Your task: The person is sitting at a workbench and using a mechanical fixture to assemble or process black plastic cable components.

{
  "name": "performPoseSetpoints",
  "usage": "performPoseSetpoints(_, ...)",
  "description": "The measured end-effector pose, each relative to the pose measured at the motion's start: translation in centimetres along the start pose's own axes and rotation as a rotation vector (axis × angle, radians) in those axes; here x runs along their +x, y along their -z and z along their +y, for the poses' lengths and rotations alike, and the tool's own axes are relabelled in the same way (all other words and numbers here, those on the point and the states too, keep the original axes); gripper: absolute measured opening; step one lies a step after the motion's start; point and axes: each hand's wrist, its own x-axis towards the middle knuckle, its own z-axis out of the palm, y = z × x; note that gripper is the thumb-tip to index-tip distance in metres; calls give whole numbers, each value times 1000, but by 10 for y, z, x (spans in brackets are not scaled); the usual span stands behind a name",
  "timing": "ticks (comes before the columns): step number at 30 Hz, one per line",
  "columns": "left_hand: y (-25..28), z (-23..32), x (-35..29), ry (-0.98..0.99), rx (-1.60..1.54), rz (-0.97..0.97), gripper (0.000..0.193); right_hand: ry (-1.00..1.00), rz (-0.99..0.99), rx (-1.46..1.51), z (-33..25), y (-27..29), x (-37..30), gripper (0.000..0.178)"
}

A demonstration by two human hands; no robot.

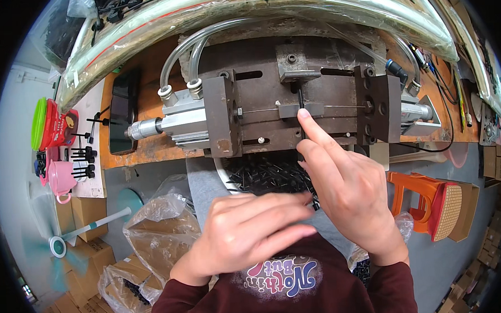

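A thin black rod (pixel 301 96) lies lengthwise across a small grey block in the middle of a dark metal fixture (pixel 266 138). My right hand (pixel 347 188) is at the rod: the stretched index fingertip presses on it, and the other fingers curl around its near end, where the thumb is hidden. My left hand (pixel 248 229) hovers in front of the fixture with fingers stretched to the right, slightly blurred, and nothing shows in it. Under both hands, a heap of slender black parts (pixel 268 173) lies in a white-rimmed container on my lap.
Silver cylinders (pixel 185 123) with clear hoses (pixel 173 56) flank the fixture on the wooden bench. A dark phone-like slab (pixel 123 111) lies left. Pink cup (pixel 61 177), fan (pixel 57 247) and plastic bags (pixel 158 227) are at the left; an orange stool (pixel 411 197) stands right.
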Motion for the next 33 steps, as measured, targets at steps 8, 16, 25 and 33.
performPoseSetpoints(8,-24,65,14,-260,-1152,-81,26,9,-12,-106,-4,1,-2,21)
performPoseSetpoints(16,-4,52,-31,-515,-1276,-32,20,30,54,-82,-4,4,-5,21)
performPoseSetpoints(25,19,57,1,-468,-1379,-39,29,113,-22,264,-19,-15,-48,24)
performPoseSetpoints(33,-37,118,16,-320,-1750,-1,57,61,-226,160,-10,-65,-85,19)
